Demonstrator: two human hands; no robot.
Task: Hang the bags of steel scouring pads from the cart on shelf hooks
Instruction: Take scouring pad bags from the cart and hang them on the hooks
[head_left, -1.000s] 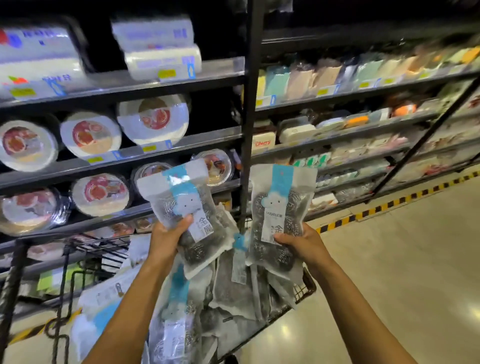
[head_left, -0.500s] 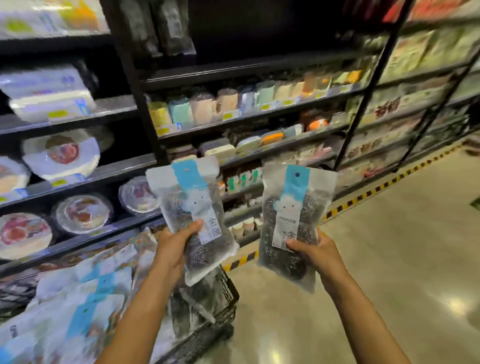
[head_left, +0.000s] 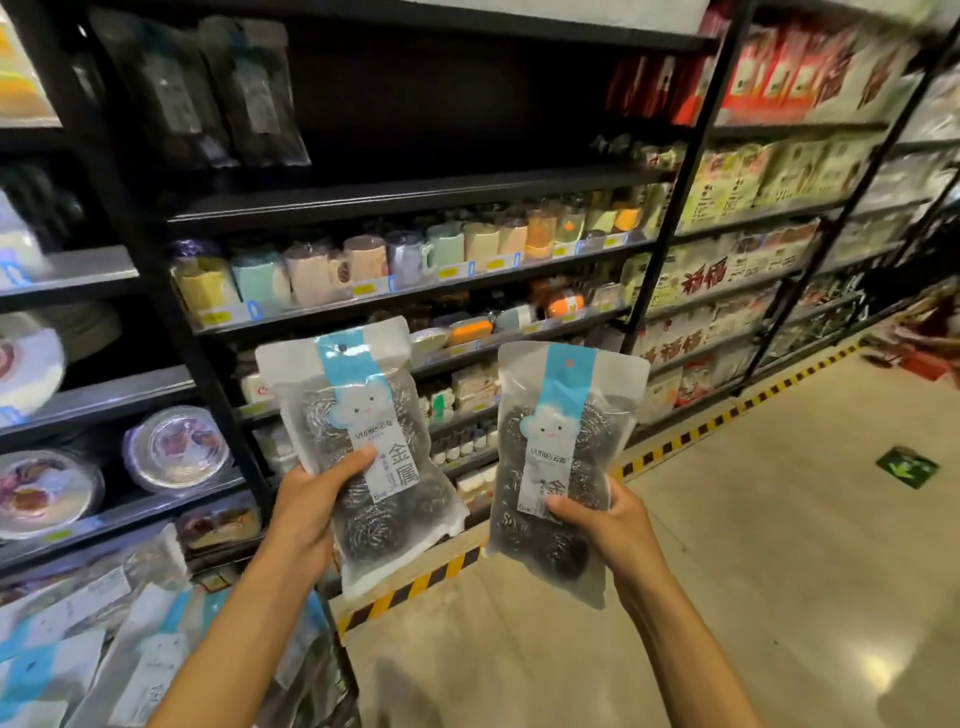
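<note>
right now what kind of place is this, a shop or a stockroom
Most likely a retail shop aisle for household goods. Black shelving carries rows of mugs with price tags along the edges, and yellow-black tape marks the floor. Both hands hold packaged scouring pads.

I see two limbs in my feed, referenced here to the yellow-black hazard stripe (head_left: 415, 579) on the floor.

1. Left hand (head_left: 306, 512): bare, thumb side facing the camera, located left of the stripe's near end.
2. Right hand (head_left: 602, 525): bare, thumb and knuckle ridge visible, located right of the stripe's near end.
3. Left forearm (head_left: 234, 639) and right forearm (head_left: 680, 644): both slender, bare from the wrist down to the frame edge below the stripe.
</note>
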